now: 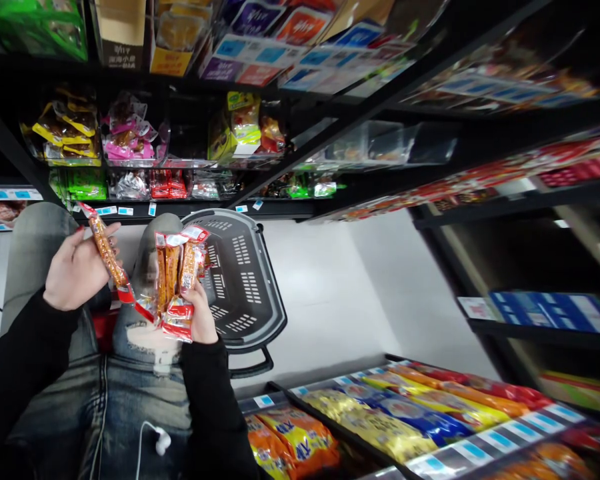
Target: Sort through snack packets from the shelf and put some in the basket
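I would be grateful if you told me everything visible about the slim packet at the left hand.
The slim packet looks like glossy, clear plastic film with red at both ends. Golden-brown, speckled contents show through, stick-shaped. It slants from upper left to lower right in the picture, lying across the left hand. A red strip runs from its lower end towards the bundle of packets; whether they are joined is unclear. Its print is too blurred to read.

The jeans [145, 397] are faded blue-grey, with a pale, frayed rip [153, 338] on the right leg. Plain black sleeves [211, 400] flank the jeans, and a white earbud [163, 441] on a thin white cable [140, 447] lies over the jeans' lap.
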Demonstrator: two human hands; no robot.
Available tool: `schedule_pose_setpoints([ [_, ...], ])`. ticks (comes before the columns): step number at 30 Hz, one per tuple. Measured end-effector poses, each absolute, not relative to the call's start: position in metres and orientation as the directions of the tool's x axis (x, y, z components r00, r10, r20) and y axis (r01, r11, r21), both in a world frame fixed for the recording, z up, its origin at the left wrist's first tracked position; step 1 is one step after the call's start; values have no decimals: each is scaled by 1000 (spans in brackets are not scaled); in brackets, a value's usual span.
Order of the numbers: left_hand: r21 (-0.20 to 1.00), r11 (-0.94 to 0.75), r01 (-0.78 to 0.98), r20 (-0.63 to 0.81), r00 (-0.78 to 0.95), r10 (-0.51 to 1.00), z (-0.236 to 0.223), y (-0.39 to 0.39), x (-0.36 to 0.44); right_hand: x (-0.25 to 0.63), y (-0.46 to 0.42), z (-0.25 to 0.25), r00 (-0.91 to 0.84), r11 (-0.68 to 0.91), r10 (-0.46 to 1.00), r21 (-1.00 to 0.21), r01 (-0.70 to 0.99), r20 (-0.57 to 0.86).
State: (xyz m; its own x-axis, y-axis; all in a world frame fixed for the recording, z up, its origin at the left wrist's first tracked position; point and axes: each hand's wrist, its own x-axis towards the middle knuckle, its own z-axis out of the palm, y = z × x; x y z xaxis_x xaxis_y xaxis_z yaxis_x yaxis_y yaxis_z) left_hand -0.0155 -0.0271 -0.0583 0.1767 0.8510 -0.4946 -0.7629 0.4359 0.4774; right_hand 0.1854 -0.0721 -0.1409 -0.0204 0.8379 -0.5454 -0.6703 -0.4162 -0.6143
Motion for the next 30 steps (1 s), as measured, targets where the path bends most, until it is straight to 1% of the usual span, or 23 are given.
schedule_pose_setpoints([
  [2,511,434,-742,-483,169,859,-55,-31,-12,186,-72,-141,-32,-423,836,-607,-673,-547],
  [5,616,422,-665,-469,121,875,-54,-37,-3,187,-72,-141,-39,-425,842,-617,-662,-538],
  [7,693,433,-576,-443,134,886,-55,-40,2,187,-73,-141,-36,-426,843,-627,-652,-536],
  [9,801,396,-449,-382,125,915,-56,-43,6,188,-73,-141,-28,-426,844,-637,-643,-536],
  [11,919,289,-267,-282,67,957,-57,-46,8,188,-74,-142,-21,-422,846,-646,-636,-533],
  [12,958,233,-168,-231,34,972,-57,-48,8,188,-74,-142,-14,-419,847,-651,-634,-532],
  [14,987,160,6,-160,-17,987,-57,-50,7,188,-74,-143,-2,-416,844,-653,-633,-536],
  [15,987,146,66,-144,-35,989,-56,-50,6,188,-74,-143,1,-418,841,-651,-634,-540],
  [17,982,143,123,-136,-63,989,-57,-49,4,187,-74,-143,3,-423,837,-651,-630,-548],
  [19,979,169,118,-158,-91,983,-60,-47,2,187,-74,-143,3,-426,839,-660,-618,-545],
  [21,972,226,61,-218,-107,970,-64,-44,-1,186,-74,-142,10,-423,843,-675,-605,-538],
  [24,935,345,-87,-353,-104,930,-68,-39,-4,185,-73,-140,16,-422,841,-675,-605,-540],
  [26,909,374,-186,-396,-100,913,-67,-38,-5,185,-73,-138,4,-431,837,-663,-613,-548],
  [28,912,319,-256,-356,-113,928,-65,-39,-5,185,-73,-138,-3,-433,836,-657,-616,-548],
  [30,929,223,-294,-265,-110,958,-63,-43,-4,185,-73,-138,4,-427,840,-665,-612,-543],
])
